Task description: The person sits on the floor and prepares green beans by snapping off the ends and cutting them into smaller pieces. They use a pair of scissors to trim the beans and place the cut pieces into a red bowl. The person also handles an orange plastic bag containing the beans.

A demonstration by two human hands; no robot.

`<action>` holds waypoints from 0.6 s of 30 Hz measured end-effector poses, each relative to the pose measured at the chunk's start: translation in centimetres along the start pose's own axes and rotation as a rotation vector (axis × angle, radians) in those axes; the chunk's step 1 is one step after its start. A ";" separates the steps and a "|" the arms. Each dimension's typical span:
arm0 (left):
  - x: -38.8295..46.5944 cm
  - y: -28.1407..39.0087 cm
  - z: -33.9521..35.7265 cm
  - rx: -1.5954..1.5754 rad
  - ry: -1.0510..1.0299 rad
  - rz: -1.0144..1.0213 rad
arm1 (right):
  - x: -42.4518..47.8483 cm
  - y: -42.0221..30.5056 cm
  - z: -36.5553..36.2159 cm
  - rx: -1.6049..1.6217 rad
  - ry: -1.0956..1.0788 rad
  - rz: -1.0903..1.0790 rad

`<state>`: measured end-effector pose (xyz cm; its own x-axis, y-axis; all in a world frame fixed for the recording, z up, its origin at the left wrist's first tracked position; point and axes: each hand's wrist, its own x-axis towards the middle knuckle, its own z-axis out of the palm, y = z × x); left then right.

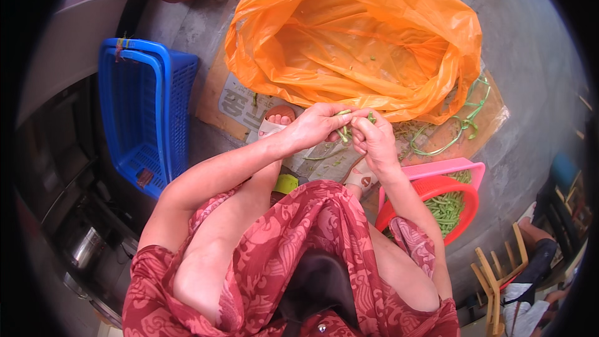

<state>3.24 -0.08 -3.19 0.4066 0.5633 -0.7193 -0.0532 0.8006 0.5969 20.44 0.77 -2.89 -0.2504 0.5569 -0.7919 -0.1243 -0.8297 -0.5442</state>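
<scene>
In front of the orange bag, my left hand (pixel 323 120) grips a few short lengths of green bean (pixel 345 134) between thumb and fingers. Close against it, my right hand (pixel 376 140) pinches a bean, whose green end (pixel 371 117) pokes out above the fingers. A large orange plastic bag (pixel 355 47) lies wide open just beyond both hands, with small green scraps inside. Beside my right forearm, a red plastic basket (pixel 471 206) holds many cut green bean pieces (pixel 444 213). Part of that basket is hidden by my arm and clothing.
A pink plastic basket (pixel 437 168) sits by the red one. Two nested blue crates (pixel 180 103) stand at left. Flattened cardboard (pixel 213 103) carries bean scraps and green twine (pixel 461 126). At lower right are a wooden chair (pixel 489 285) and another person's leg (pixel 538 255).
</scene>
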 end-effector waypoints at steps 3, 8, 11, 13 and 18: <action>0.0 0.5 0.3 -0.173 0.002 0.018 | 0.3 0.6 0.7 -0.122 0.094 -0.181; 0.3 1.1 0.4 -0.508 -0.027 -0.025 | 0.0 0.2 1.1 -0.346 0.143 -0.500; 0.1 0.5 0.4 -0.621 -0.065 -0.051 | -0.4 -0.1 1.0 -0.401 0.148 -0.517; -0.2 0.7 0.5 -0.726 -0.064 -0.050 | -0.3 0.2 0.6 -0.417 0.157 -0.482; 0.3 1.0 -0.9 -0.805 0.006 0.004 | -0.7 0.0 -0.7 -0.618 0.176 -0.501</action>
<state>2.46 1.05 -3.11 0.4001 0.5653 -0.7213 -0.6967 0.6990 0.1613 21.30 0.42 -2.56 -0.1445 0.8971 -0.4176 0.3834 -0.3383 -0.8594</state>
